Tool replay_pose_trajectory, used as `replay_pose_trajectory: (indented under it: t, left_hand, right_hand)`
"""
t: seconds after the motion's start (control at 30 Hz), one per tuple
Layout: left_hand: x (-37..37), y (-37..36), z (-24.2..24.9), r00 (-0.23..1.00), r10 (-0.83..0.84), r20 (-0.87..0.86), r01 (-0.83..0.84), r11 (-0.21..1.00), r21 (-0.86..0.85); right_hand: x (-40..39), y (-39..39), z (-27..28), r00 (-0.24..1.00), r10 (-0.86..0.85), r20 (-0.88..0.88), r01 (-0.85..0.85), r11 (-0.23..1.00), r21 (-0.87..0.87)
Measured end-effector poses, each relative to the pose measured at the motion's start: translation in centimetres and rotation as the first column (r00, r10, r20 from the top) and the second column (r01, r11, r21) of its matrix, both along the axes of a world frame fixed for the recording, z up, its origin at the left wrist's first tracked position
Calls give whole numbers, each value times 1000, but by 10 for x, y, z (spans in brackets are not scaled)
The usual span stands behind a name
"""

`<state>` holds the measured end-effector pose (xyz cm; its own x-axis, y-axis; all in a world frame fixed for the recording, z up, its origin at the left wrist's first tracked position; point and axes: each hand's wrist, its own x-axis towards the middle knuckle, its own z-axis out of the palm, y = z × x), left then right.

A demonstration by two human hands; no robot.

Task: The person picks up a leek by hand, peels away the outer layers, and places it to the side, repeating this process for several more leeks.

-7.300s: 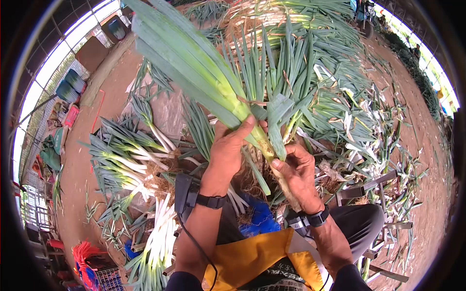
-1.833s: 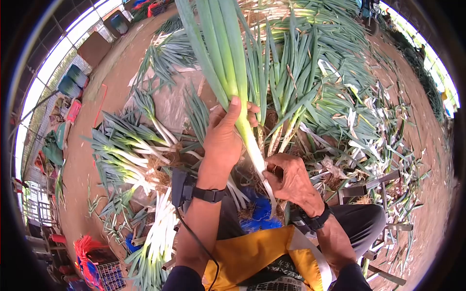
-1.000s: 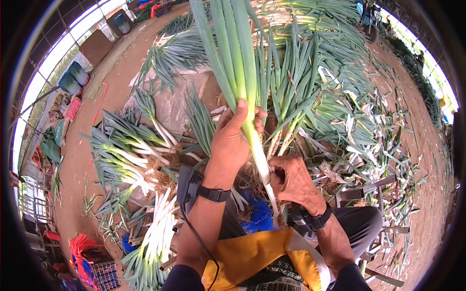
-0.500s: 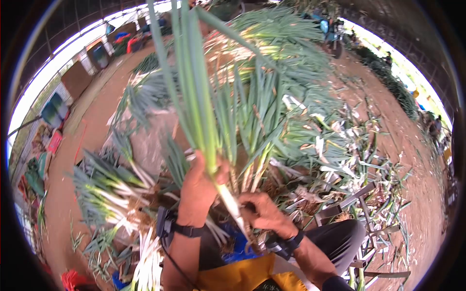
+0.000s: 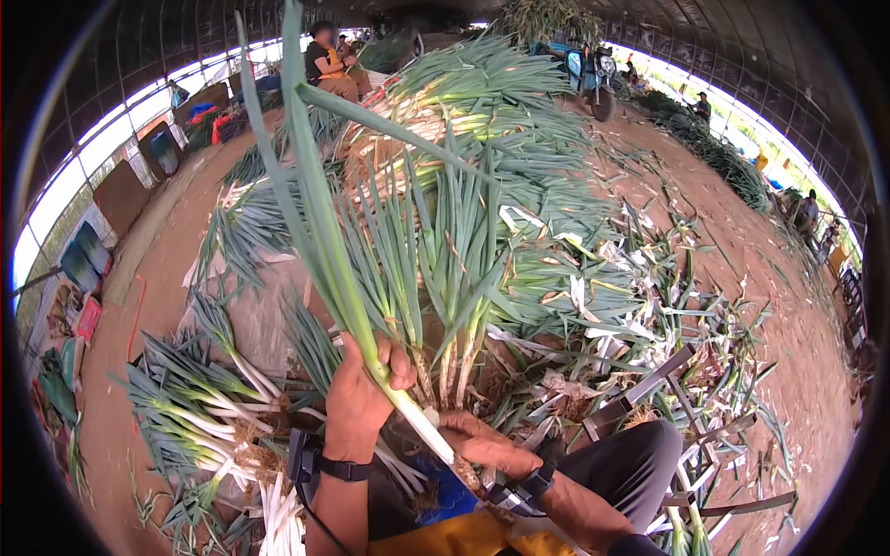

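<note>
One large green onion (image 5: 336, 269) slants across the middle, its leaves up and its root end low near my lap. My left hand (image 5: 363, 391) is wrapped round its stem where green turns white. Close to the root end, my right hand (image 5: 484, 445) is closed against the white stalk; what its fingers pinch is hard to make out. Behind my hands stand several untrimmed onions (image 5: 451, 269) with brownish stems. Cleaned onions with white stalks (image 5: 209, 417) lie in a pile at the left.
A big heap of onions (image 5: 519, 102) fills the back. Peeled leaves (image 5: 640, 324) litter the right side, beside a metal frame (image 5: 640, 394). A person (image 5: 329, 63) in an orange apron is at the back left. A three-wheeled vehicle (image 5: 589, 74) is parked at the back right.
The view has tilted up, showing more of the background. The held onion leans further left. My right hand has shifted slightly down along the stalk, its fingers less curled.
</note>
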<state>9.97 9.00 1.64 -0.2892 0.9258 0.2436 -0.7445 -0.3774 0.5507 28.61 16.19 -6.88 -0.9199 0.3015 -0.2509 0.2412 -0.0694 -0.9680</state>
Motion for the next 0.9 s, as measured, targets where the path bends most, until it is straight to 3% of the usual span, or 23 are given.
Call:
replay_pose_trajectory:
  t: [0.03, 0.1, 0.13, 0.23, 0.3, 0.37, 0.43, 0.5, 0.53, 0.63, 0.7, 0.77, 0.83, 0.87, 0.9]
  left_hand:
    - [-1, 1, 0, 1000, -6, -8, 6, 1000, 13]
    - [-2, 1, 3, 999, 43, 12, -43, 999, 15]
    - [-1, 0, 2, 997, 70, 25, -71, 997, 13]
    - [-4, 1, 0, 991, 132, 30, -132, 991, -6]
    - [-10, 1, -5, 993, 99, 59, -99, 995, -9]
    - [-16, 4, -8, 989, 58, 133, -62, 998, 27]
    - [-22, 0, -4, 994, 95, 61, -98, 994, 48]
    - [-30, -4, -2, 997, 69, 45, -72, 995, 70]
    - [-32, -7, 0, 995, 92, 31, -94, 994, 56]
    - [-41, -16, 5, 991, 129, 26, -131, 987, 95]
    - [-40, -17, 6, 984, 175, 27, -176, 978, 112]
    - [-43, -15, 1, 982, 181, 56, -187, 972, 142]
    - [-42, -14, -2, 973, 206, 106, -218, 969, 117]
    - [-42, -13, -2, 968, 216, 128, -229, 968, 106]
    - [-43, -12, -4, 967, 221, 129, -234, 968, 91]
  right_hand:
    - [-1, -1, 10, 995, 41, 93, -29, 992, -119]
    - [7, -9, -14, 995, -64, -74, 64, 998, -3]
    - [15, -7, -22, 983, -41, -180, 69, 986, 154]
    - [6, -11, 1, 986, -164, -4, 160, 971, -177]
    - [-1, -22, 0, 933, -361, 19, 346, 877, -333]
    - [1, -20, 15, 900, -430, 69, 427, 839, -338]
    - [-4, -21, 20, 814, -567, 125, 524, 625, -579]
    - [-4, -11, 10, 785, -618, 47, 504, 592, -629]
    - [-3, -5, 10, 775, -630, 51, 466, 515, -720]
    - [11, 16, 6, 810, -576, -111, 230, 487, -843]
    - [22, 27, 1, 829, -540, -146, 242, 582, -777]
    - [28, 24, 2, 797, -592, -118, 367, 631, -684]
    - [25, 14, 13, 863, -422, -277, 315, 880, -356]
    - [17, -2, 28, 850, -425, -312, 385, 904, -183]
    - [11, -5, 40, 901, -319, -293, 306, 948, -91]
